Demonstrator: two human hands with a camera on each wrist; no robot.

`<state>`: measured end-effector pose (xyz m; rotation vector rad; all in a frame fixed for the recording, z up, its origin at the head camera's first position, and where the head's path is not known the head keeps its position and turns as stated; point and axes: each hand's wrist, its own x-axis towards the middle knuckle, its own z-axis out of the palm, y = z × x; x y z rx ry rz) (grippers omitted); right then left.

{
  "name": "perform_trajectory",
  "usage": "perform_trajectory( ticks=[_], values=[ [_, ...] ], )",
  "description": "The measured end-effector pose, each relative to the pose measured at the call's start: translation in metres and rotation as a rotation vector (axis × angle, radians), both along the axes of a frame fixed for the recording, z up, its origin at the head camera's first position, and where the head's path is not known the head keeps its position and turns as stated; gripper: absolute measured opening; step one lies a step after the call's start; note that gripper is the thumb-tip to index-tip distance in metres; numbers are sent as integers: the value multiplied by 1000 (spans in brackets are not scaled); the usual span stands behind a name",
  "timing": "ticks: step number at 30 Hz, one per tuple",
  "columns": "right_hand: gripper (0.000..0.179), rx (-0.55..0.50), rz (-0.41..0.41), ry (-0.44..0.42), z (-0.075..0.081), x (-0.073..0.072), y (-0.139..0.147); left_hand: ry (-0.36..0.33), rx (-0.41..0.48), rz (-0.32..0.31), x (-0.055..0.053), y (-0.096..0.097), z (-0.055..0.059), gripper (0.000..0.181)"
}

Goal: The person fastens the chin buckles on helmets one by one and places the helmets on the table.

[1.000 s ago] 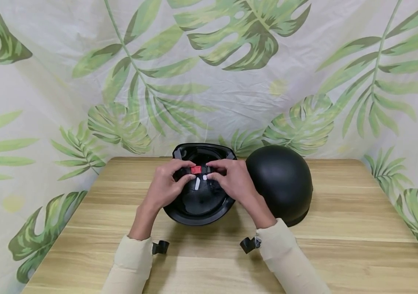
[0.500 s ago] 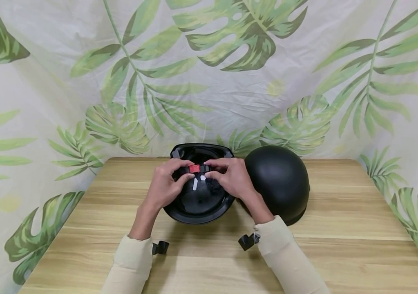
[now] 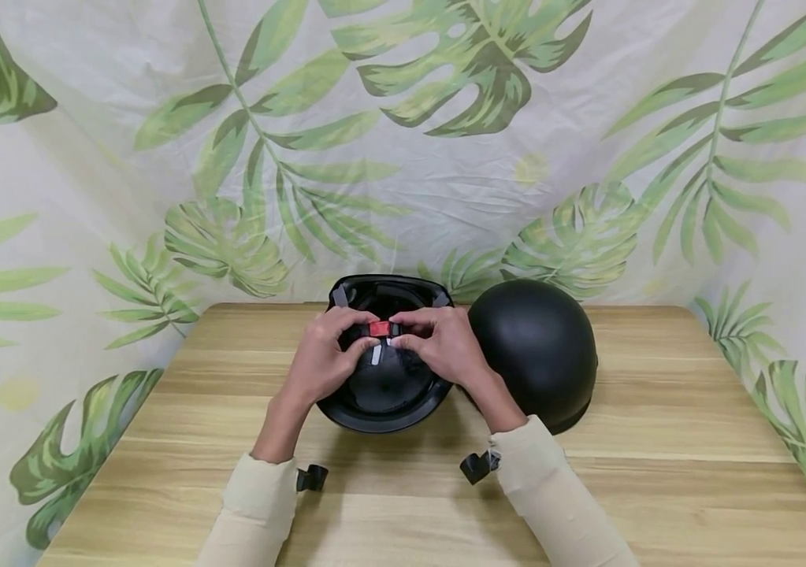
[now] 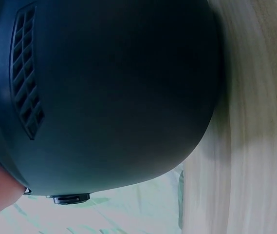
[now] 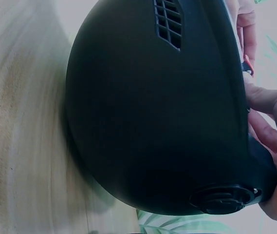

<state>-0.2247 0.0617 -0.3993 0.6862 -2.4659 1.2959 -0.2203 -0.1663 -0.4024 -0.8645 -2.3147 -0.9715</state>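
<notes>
A black helmet (image 3: 383, 423) lies upside down on the table, its hollow side up. Over its opening is a chin-strap buckle (image 3: 379, 329) with a red part. My left hand (image 3: 323, 353) pinches the buckle's left side between thumb and index finger. From the right, my right hand (image 3: 451, 348) pinches the other side, the two sets of fingertips close together. The left wrist view is mostly filled by the outer shell (image 4: 119, 97) with its vent. In the right wrist view, my right hand (image 5: 274, 109) is at the rim and a bit of the red buckle (image 5: 249, 66) shows.
A second black helmet (image 3: 536, 354) rests dome up, right beside the first, near my right forearm. The wooden table (image 3: 679, 441) ends at a leaf-printed cloth (image 3: 459, 205) behind. Black wrist devices (image 3: 312, 477) stick out from both sleeves.
My right fingertips have moved left, closer to the left ones, and less of the buckle's black part shows between them. Both helmets stay in place.
</notes>
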Motion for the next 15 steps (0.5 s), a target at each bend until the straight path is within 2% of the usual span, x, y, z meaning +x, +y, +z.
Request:
perform_trajectory(
  ticks=[8, 12, 15],
  values=[
    [31, 65, 25, -77, 2, 0, 3, -7, -96, 30, 0, -2, 3, 27],
    [31, 88, 51, -110, 2, 0, 4, 42, -187, 73, 2, -2, 3, 27],
    [30, 114, 59, -123, 0, 1, 5, 108, -276, 111, 4, -2, 2, 27]
  ],
)
